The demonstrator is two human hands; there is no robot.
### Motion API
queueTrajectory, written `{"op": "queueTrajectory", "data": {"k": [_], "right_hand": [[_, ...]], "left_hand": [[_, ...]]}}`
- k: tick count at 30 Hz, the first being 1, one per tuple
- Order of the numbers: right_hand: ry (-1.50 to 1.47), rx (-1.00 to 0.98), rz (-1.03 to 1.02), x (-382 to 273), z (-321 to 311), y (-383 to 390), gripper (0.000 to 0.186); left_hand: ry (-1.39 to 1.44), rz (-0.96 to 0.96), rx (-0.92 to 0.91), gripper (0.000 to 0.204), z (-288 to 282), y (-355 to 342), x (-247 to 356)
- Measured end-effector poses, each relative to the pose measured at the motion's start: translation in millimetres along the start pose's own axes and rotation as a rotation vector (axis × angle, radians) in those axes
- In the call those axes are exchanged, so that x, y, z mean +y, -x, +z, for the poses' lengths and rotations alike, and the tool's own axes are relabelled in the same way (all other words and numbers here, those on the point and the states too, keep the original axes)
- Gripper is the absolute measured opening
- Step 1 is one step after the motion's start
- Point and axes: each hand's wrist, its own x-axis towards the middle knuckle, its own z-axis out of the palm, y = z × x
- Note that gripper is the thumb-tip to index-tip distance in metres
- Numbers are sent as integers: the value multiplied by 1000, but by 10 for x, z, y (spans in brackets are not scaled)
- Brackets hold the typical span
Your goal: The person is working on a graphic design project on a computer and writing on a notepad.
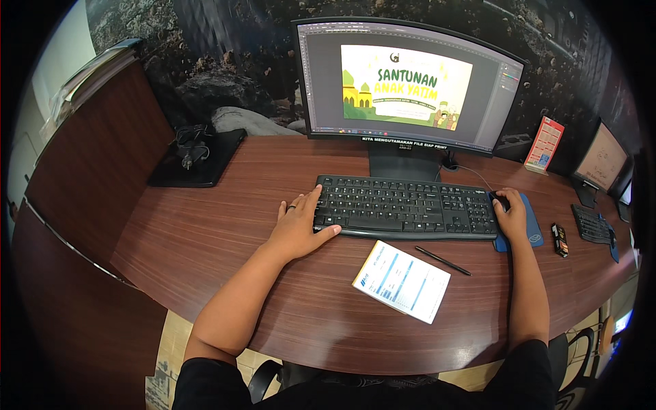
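Note:
My left hand (pixel 295 225) rests at the left end of a black keyboard (pixel 400 205). Its fingers are spread over the edge keys, the thumb lies near the front edge, and one finger wears a ring. At the keyboard's right end, my right hand (pixel 512 215) is curved over a dark computer mouse (pixel 503 203), which it mostly covers. Under the mouse lies a blue mouse pad (pixel 532 222). Behind the keyboard stands a wide monitor (pixel 321 82), showing a green and yellow banner design in an editing window.
A printed notepad (pixel 403 280) and a black pen (pixel 443 261) lie before the keyboard. A black laptop (pixel 222 160) with a coiled cable (pixel 191 147) sits far left beside a wooden partition (pixel 96 164). To the right are a small dark box (pixel 559 240), a calendar (pixel 544 145) and a second keyboard (pixel 591 224).

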Motion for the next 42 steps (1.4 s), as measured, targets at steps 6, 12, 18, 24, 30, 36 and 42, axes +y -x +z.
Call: {"op": "queueTrajectory", "data": {"k": [6, 12, 18, 24, 30, 36, 42], "right_hand": [[-21, -17, 27, -7, 0, 0, 21], [-15, -18, 58, -19, -12, -8, 21], [8, -7, 37, 46, 2, -4, 23], [-6, -20, 40, -1, 2, -19, 24], [55, 15, 90, -39, -7, -4, 22], [78, -1, 68, -93, -13, -34, 20], [113, -21, 141, -74, -21, -26, 19]], "left_hand": [[-8, -6, -6, 105, -1, 2, -8], [-8, -5, 0, 105, 7, 2, -10], [28, -4, 15, 102, 35, 33, -29], [70, -21, 80, 99, 90, 101, -55], [67, -47, 56, 99, 71, 101, -28], [90, -51, 51, 98, 47, 82, -33], [70, -32, 12, 98, 2, 52, -15]]}}
